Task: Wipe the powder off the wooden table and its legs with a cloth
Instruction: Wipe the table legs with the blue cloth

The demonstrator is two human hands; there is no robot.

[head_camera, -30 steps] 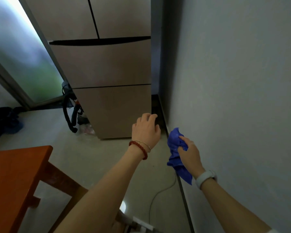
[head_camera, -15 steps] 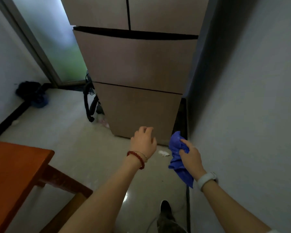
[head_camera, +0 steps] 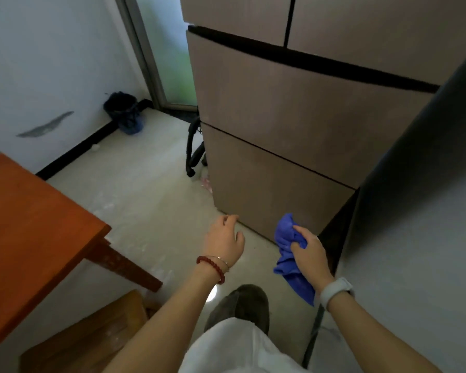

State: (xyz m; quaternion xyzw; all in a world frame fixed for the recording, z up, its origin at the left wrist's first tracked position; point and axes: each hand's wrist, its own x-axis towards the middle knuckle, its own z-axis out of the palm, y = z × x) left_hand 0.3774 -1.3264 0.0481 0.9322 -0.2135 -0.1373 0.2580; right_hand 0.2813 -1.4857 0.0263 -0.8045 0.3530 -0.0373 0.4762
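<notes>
A dark bin lined with a black bag stands in the far corner by the white wall; its contents cannot be made out. The crumpled blue cloth hangs from the right hand, which grasps it mid-air near the brown refrigerator, its long axis running downward toward the wrist. The left hand hovers released, fingers loosely curled, holding nothing. The orange-brown wooden table sits at left, one leg slanting to the pale floor.
</notes>
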